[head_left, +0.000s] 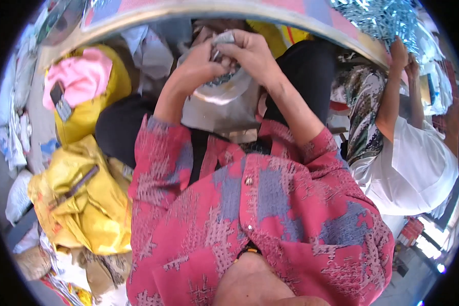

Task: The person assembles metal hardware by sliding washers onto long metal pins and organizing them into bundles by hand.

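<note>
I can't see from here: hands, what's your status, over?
Left hand and right hand together, grip unclear. Pale container below. Table edge close ahead.

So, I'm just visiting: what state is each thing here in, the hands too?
Left hand, fingers curled, close against the right
Right hand, fingers bent; anything gripped is too small to tell
Pale container, open on top, small dark bits inside
Pink cloth, rumpled, lying on a bulging yellow sack
Lower yellow sack, crumpled
Blue tinsel, loosely heaped
Shirt, buttoned in front
</note>
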Demonstrator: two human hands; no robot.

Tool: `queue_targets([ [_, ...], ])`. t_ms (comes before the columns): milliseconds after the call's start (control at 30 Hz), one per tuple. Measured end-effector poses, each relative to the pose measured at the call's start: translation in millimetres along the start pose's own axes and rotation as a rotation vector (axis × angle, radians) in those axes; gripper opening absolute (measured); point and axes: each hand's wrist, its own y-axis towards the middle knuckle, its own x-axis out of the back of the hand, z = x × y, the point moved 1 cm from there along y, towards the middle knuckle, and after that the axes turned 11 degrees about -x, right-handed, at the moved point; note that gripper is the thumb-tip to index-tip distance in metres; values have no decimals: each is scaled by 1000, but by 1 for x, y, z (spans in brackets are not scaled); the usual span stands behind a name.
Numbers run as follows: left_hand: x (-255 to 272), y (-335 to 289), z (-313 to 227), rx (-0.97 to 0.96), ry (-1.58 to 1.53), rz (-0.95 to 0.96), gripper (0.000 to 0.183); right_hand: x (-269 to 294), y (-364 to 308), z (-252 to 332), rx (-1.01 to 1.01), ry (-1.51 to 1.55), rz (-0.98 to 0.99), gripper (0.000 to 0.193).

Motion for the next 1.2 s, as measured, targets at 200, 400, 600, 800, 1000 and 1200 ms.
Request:
queue_targets([
  [200, -13, 5, -30, 207, -260, 35, 25, 62, -15, 36, 40, 106, -311, 12],
  [400, -19, 7, -33, 258, -320, 19, 24, 143, 9, 60, 150, -487, -669, 24],
  [600, -15, 18, -32, 315, -328, -10, 26, 248, 113, 59, 399, -1328, -915, 22],
  [800, -12, 14, -33, 232, -635, -109, 30, 250, 121, 57, 320, -1364, -901, 21],
  [1000, -19, 17, -32, 200, -391, -196, 25, 188, 63, 81, 323, -542, -549, 23],
  [1200, -13, 11, -28, 188, -307, -258, 23, 145, 43, 59, 254, -74, -398, 20],
])
